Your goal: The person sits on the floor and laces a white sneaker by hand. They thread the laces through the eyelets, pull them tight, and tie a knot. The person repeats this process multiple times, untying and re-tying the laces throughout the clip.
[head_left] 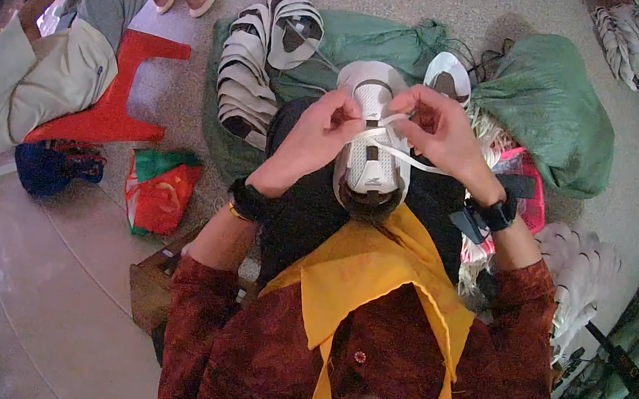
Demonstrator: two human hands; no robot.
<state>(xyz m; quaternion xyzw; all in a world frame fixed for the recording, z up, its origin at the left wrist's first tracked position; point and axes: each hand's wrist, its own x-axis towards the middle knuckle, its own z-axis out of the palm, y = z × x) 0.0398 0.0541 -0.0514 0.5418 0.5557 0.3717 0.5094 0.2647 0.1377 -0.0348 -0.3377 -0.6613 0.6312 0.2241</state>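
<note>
A white-and-grey shoe upper (373,176) with a mesh tongue rests on my lap, its opening toward me. My left hand (328,128) is closed at its left edge, thumb and finger pinched at the lace row. On the opposite side, my right hand (443,135) pinches a flat white shoelace (414,161). The lace crosses the upper and loops out below my right palm. What sits between the left fingertips is partly hidden, though the lace runs up to them.
Nested shoe uppers (244,77) lie on a green sack (353,31), with another green sack (552,110) at right beside a pink basket (532,200). Several pale uppers (573,270) are stacked nearby. A person (66,71) sits on a red stool (126,100) at left.
</note>
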